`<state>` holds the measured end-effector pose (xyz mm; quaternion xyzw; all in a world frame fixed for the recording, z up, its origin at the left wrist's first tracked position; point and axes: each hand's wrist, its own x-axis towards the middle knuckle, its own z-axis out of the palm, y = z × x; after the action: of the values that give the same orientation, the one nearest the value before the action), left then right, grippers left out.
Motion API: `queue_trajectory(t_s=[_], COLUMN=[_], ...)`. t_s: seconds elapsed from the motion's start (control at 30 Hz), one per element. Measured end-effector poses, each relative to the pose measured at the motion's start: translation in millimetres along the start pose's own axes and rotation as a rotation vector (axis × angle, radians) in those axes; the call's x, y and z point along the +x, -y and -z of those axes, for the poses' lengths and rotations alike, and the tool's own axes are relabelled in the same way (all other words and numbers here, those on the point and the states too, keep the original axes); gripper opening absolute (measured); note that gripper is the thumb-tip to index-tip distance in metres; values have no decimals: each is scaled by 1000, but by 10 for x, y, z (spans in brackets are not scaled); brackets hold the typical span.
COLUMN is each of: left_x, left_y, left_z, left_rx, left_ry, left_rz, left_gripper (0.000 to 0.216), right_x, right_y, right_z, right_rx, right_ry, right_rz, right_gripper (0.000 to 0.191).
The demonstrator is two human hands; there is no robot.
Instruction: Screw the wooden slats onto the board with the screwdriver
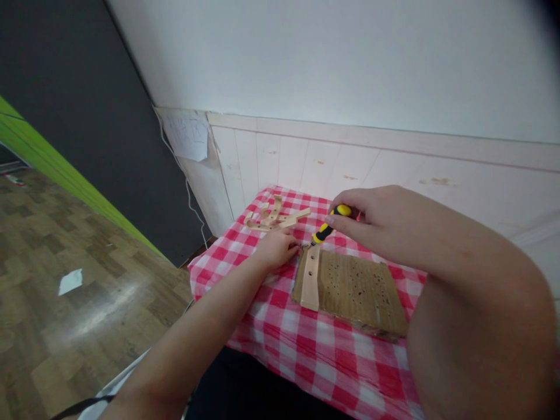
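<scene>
My right hand (371,219) is closed round the yellow and black handle of a screwdriver (329,224), whose tip points down at the far end of a pale wooden strip (311,279). The strip lies along the left edge of a brown wooden board (359,289) full of small holes. My left hand (276,248) rests on the red and white checked tablecloth (284,326) beside the strip's far end, fingers curled, pinching something too small to make out near the screwdriver tip.
A heap of several more pale wooden strips (273,219) lies at the table's far left corner. A white panelled wall (394,157) backs the table. To the left is wood-pattern floor (65,291) with a scrap of white paper (70,281).
</scene>
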<state>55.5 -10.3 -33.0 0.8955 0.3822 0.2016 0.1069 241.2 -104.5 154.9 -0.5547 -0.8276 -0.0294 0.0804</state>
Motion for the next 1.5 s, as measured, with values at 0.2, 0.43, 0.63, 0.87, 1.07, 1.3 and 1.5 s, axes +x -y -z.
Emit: queue_trajectory(t_s=[0.2, 0.43, 0.63, 0.87, 1.07, 1.3, 1.5], left_x=[16, 15, 14, 9, 26, 43, -15], left_y=[-24, -50, -53, 10, 29, -57, -181], left_z=[-23, -14, -28, -43, -41, -4, 127], left_rx=[52, -28, -7, -46, -145, -697, -1387], left_ry=[18, 28, 21, -99, -240, -148, 110], left_rz=[69, 135, 155, 158, 160, 219, 205], left_gripper=[17, 12, 13, 14, 10, 13, 23], right_x=[-16, 9, 20, 33, 35, 7, -11], right_y=[-10, 1, 81, 61, -55, -101, -87], right_z=[9, -14, 1, -10, -101, -184, -122], right_rx=[-4, 8, 3, 2, -62, 13, -39], right_ry=[-1, -15, 1, -4, 130, 216, 217], right_rz=[-10, 6, 23, 17, -18, 80, 24], right_gripper=[37, 36, 34, 34, 32, 29, 29])
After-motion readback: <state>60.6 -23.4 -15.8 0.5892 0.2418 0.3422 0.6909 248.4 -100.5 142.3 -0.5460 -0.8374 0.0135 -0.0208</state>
